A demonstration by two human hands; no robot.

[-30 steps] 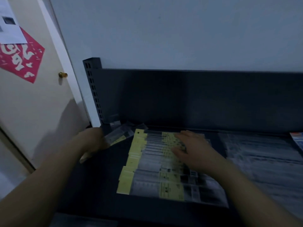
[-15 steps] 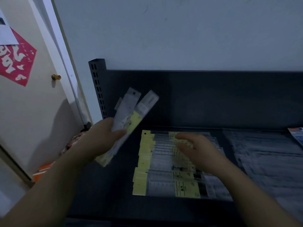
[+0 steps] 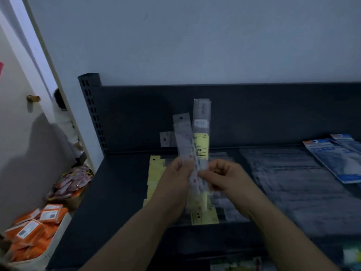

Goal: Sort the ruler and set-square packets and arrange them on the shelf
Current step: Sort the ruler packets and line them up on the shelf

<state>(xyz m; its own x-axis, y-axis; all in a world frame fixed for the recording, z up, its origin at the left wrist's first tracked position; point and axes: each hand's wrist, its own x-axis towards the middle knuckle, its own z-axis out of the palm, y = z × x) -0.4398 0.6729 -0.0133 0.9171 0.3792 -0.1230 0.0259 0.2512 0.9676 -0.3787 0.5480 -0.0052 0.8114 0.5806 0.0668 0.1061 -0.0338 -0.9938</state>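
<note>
Door knob: brass, on the pale door at the far left, well apart from the work.
Box of orange packets: on the floor beside the shelf's left end; it appears to play no part in the sorting.
Slotted upright: stands at the shelf's left back corner.
Shelf: dark and flat; the left part is bare, and goods lie from the middle rightwards.
Row of yellow-tagged packets: lies flat on the shelf directly beneath both hands, overlapped like tiles. Each long axis runs left to right, yellow tag at the left end.
Left hand: grip wrapped round the lower part of the held packets, bearing their weight.
Held packets: a few ruler packets, fanned and raised above the row. Their long axis is near upright, with the hang-holes at the top.
Right hand: grip narrow, thumb and fingers pinching the fan's right edge, apparently to draw one packet out.
Deciding relation: the fan stands upright while the row below lies crosswise, so a drawn packet would need turning flat. The left hand is nearer the tag end.
Clear packets: spread flat to the right of the row, nearer the right hand.
Blue packets: at the shelf's far right, lying at a slant.
</note>
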